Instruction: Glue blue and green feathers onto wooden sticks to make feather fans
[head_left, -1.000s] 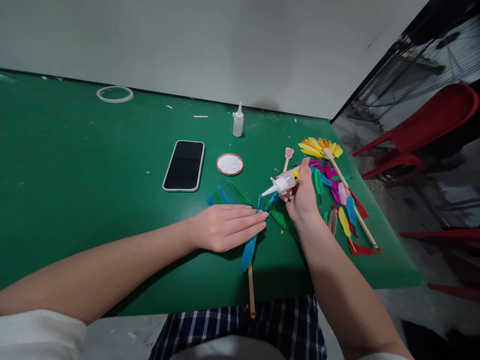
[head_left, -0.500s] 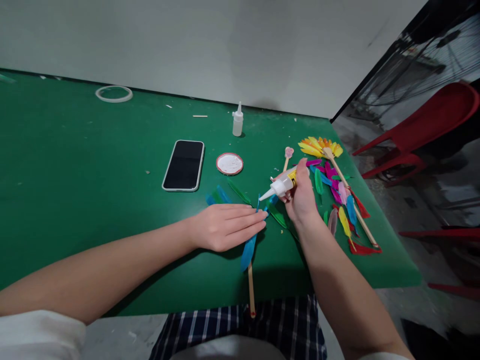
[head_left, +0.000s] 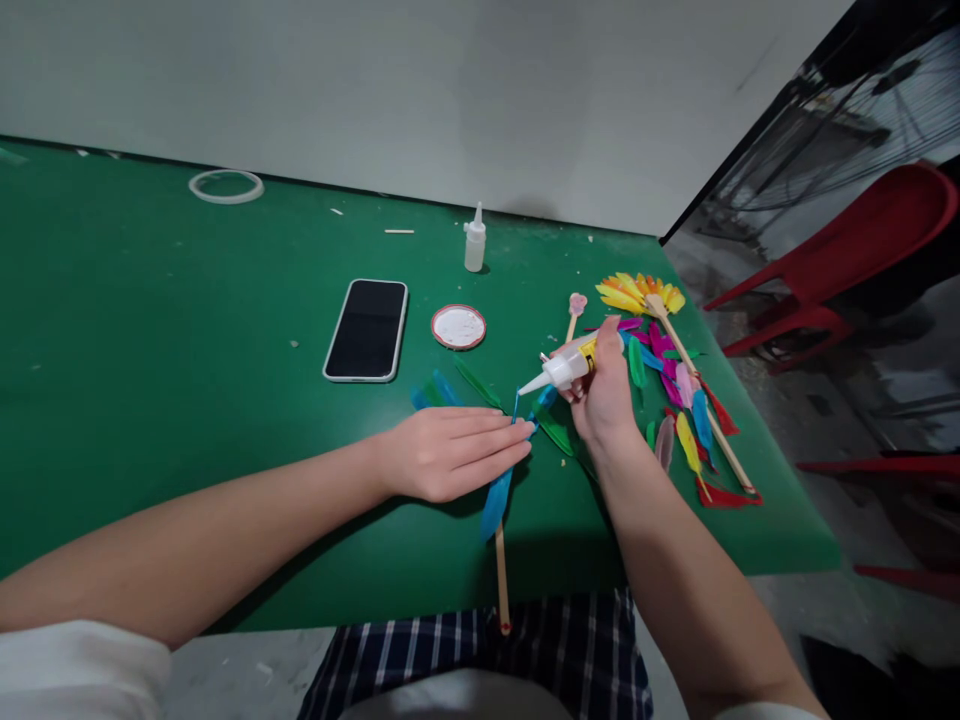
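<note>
A blue feather is pinched under the fingers of my left hand, its vane hanging toward me and its thin quill pointing up past the fingertips. My right hand grips a white glue bottle with a yellow label, tilted so its nozzle touches or nearly touches the quill tip. A wooden stick runs out below the feather over the table's front edge; its upper part is hidden. Green feathers and more blue feathers fan out around my left fingers.
The green table holds a phone, a round lid, a small bottle and a clear ring. Rightward lie a yellow feather fan, loose coloured feathers and a flower-tipped stick. Red chairs stand beyond.
The nozzle has shifted slightly up and stays at the quill's tip. My left hand and the feather have hardly moved.
</note>
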